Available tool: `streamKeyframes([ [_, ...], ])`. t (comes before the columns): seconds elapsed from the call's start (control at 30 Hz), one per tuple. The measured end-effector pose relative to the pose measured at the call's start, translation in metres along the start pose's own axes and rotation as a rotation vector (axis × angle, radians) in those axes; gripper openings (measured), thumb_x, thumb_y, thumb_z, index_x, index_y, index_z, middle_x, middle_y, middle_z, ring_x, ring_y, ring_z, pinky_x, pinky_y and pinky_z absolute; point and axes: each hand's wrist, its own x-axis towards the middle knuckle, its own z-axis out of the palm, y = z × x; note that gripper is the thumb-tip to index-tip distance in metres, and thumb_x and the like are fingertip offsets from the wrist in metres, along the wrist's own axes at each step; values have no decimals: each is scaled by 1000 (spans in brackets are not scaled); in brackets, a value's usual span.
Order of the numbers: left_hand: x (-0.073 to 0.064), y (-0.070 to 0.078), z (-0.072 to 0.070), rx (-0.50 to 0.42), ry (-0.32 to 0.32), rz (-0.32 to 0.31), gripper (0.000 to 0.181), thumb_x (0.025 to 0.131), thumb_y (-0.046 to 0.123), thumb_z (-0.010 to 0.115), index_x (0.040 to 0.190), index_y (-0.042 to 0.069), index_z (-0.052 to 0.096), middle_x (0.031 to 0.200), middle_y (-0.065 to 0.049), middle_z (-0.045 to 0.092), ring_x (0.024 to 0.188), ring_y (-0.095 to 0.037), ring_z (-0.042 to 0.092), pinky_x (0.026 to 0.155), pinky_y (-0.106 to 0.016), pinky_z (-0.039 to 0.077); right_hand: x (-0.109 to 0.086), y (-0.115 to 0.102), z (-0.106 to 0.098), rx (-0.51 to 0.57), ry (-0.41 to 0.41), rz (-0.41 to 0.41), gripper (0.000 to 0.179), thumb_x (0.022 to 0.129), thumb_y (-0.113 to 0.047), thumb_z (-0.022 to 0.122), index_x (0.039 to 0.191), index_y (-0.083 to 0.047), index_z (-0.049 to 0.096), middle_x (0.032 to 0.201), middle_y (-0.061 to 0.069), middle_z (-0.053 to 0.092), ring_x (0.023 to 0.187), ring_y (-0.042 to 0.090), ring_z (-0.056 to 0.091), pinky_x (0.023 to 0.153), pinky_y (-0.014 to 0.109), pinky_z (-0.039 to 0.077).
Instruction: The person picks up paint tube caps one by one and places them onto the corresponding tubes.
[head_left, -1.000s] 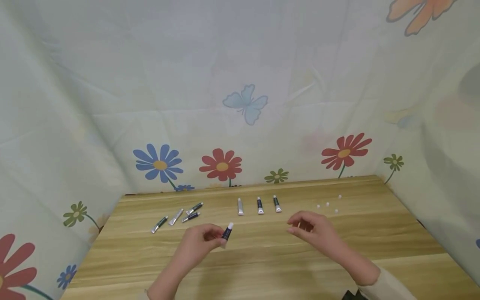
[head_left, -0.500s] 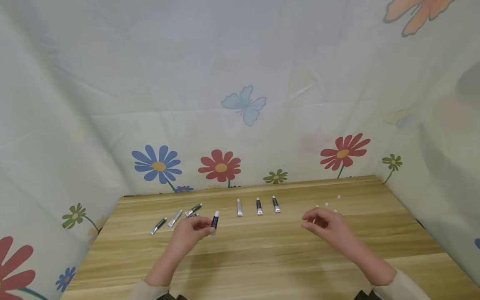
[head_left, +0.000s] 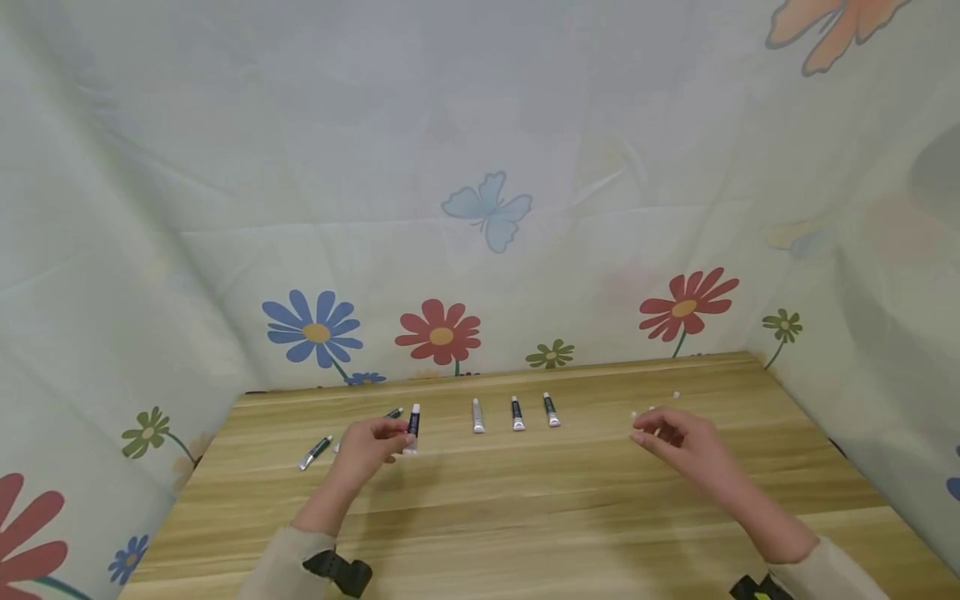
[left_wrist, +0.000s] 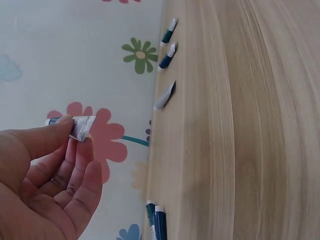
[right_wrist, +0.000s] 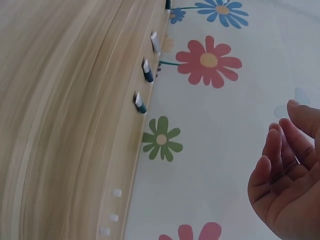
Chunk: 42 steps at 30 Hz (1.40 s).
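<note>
Notably, the left wrist view shows the creased, flared silver end of a small dark navy tube with a white cap [head_left: 413, 423], whereas the head view shows that cap uppermost. The left hand [head_left: 365, 450] clamps this tube between thumb and fingers, raised off the table at left. The wrist view also reveals a dark blue cylindrical tube [left_wrist: 160, 224] and a slim dark green tube [left_wrist: 151, 215] side by side; the left hand covers much of that cluster from the head camera.

At right, the right hand [head_left: 688, 437] hovers with fingers loosely curved; whether thumb and index finger touch cannot be told. The right wrist view clearly shows 3 small white cylindrical pieces [right_wrist: 117, 193], partly covered in the head view.

Between the hands, farther away, lie 3 flat-ended tubes: a silver-white tube [head_left: 477, 416], a navy-and-silver tube [head_left: 517, 413] and a green-and-silver tube [head_left: 551, 410]. The streaked wood-grain table [head_left: 487, 533] meets a creased white fabric backdrop [head_left: 337, 125] printed with round-petalled flowers. Beige cloth sleeves [head_left: 285, 562] bear angular black wrist devices [head_left: 339, 573]
</note>
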Motion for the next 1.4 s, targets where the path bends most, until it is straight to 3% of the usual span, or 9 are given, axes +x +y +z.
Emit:
streamKeyframes([
  [0.47, 23, -4, 6, -82, -8, -81, 32, 98, 15, 69, 123, -6, 68, 113, -22, 75, 86, -15, 72, 76, -31, 61, 4, 18, -14, -61, -8, 108, 24, 98, -22, 71, 112, -3, 71, 94, 7, 73, 75, 4, 54, 63, 21, 49],
  [0.77, 36, -6, 17, -74, -12, -91, 31, 99, 13, 68, 123, -5, 68, 118, -24, 73, 92, -19, 72, 80, -34, 62, 9, 40, -19, -110, 28, 115, 26, 98, -20, 71, 112, 2, 69, 96, 11, 73, 78, 5, 56, 63, 20, 49],
  [1.1, 53, -7, 33, -95, 23, -144, 31, 98, 16, 70, 122, -3, 70, 119, -23, 73, 92, -20, 74, 75, -30, 61, 14, 59, -25, -128, 37, 203, 34, 101, -25, 66, 117, 5, 67, 103, 18, 73, 89, 20, 61, 66, 24, 48],
  [1.4, 58, -7, 53, -166, 87, -133, 28, 96, 11, 70, 119, -5, 71, 116, -24, 73, 82, -17, 70, 73, -33, 60, 21, 72, -26, -96, 47, 261, 40, 102, -24, 64, 124, 9, 61, 110, 26, 69, 90, 22, 61, 66, 25, 47],
])
